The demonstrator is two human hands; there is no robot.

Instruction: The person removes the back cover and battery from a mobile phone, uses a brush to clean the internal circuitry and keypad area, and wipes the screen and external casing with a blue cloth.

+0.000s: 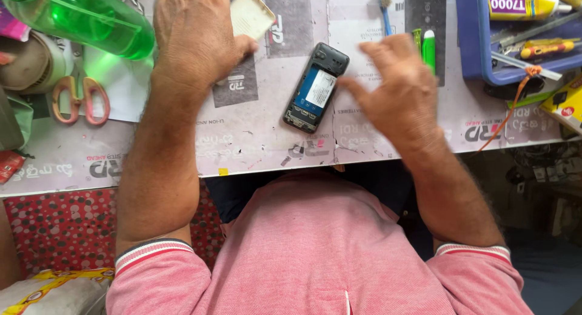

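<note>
From the head camera, a small dark mobile phone with its back cover off (316, 88) lies face down and slightly tilted on the pale printed bench (254, 139), its blue-and-white battery exposed. It sits in the middle of the bench, between the two hands. The right hand (400, 97) hovers just beside the phone's right edge, fingers spread and loose, the thumb tip near or touching the casing; it grips nothing. The left hand (194, 39) rests up and to the left, well apart from the phone, its thumb and fingers closed on a cream rectangular plastic cover (250, 15).

Judging from this, working on the open phone well calls for steadying the casing with one hand at its edges, keeping fingers off the battery contacts, and keeping the cover square to the body.

Around them lie orange-handled scissors (80, 100), a green transparent bottle (79, 18), a blue-handled toothbrush (385, 9) and a blue plastic tray (479, 48) of tools.
</note>
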